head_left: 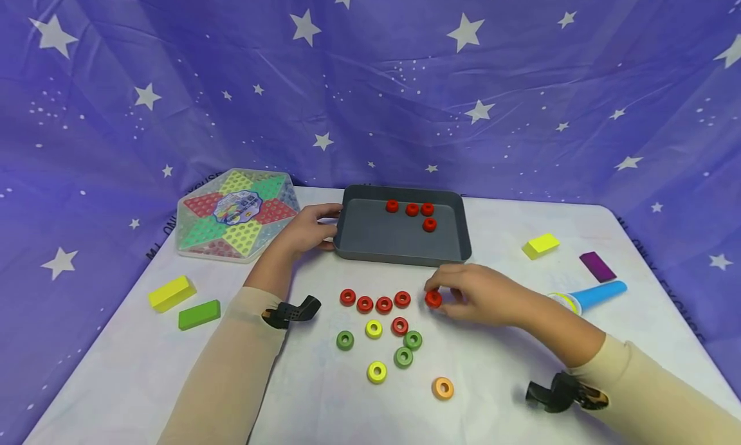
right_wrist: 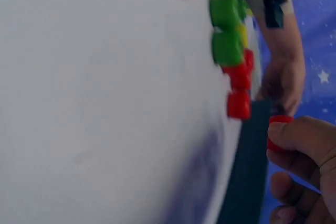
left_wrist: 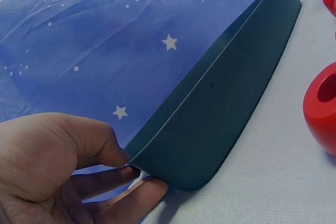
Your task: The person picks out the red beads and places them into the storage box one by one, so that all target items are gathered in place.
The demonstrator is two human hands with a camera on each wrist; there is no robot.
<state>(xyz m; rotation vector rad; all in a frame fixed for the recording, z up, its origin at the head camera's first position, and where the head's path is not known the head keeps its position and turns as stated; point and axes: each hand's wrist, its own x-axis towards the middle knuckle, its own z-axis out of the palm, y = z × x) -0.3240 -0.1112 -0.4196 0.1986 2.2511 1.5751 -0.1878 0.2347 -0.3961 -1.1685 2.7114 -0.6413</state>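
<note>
The right hand [head_left: 486,294] pinches a red ring [head_left: 433,298] between thumb and fingertips, seemingly just off the white table [head_left: 509,368], though the blurred wrist view leaves that unsure. The ring sits just right of a row of four red rings [head_left: 374,301], in front of the grey tray [head_left: 399,255]. The left hand [head_left: 309,229] grips the tray's left corner, fingers curled round its wall.

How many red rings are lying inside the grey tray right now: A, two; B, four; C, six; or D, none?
B: four red rings lie near the far wall of the grey tray, while the right hand pinches another red ring on the table just in front of it.
</note>
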